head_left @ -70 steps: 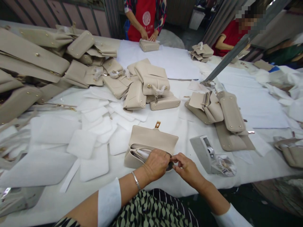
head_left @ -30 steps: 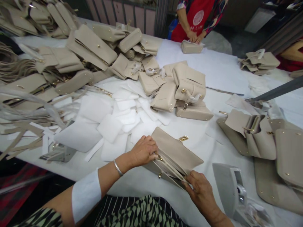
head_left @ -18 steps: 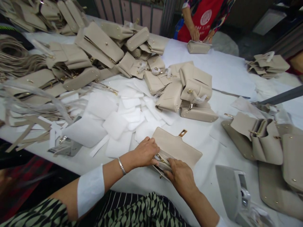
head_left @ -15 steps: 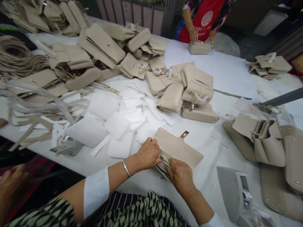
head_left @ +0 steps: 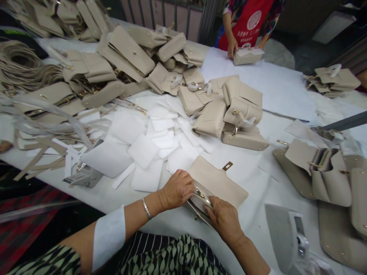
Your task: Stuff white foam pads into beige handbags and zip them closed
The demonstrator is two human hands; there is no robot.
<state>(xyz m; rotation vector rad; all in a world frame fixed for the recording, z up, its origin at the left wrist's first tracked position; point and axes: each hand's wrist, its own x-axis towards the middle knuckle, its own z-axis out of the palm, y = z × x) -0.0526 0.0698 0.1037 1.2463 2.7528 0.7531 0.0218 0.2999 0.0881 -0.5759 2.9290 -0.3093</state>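
Note:
A beige handbag point(head_left: 215, 177) lies in front of me with its flap folded back and a gold clasp plate point(head_left: 228, 166) at the flap's edge. Its mouth faces me, and a gold zipper point(head_left: 202, 194) shows inside. My left hand point(head_left: 178, 188) is closed on the bag's left end, the fingers curled at the zipper's end. At the right end my right hand point(head_left: 225, 217) grips the side, with the thumb reaching into the opening. Fingertips of both hands are partly hidden by the bag.
White foam sheets point(head_left: 143, 151) lie loose to the left. Beige bags point(head_left: 243, 103) are heaped beyond and further left, near coiled straps point(head_left: 20, 63). At right stand a grey tape dispenser point(head_left: 282, 233) and more bag parts point(head_left: 329, 179). Across the table, a person in a red apron point(head_left: 249, 25) handles a bag.
The bag's mouth has spread wider, showing more of the zipper. My right hand has shifted slightly down and right. At the left edge, another person's hand has gone mostly out of sight.

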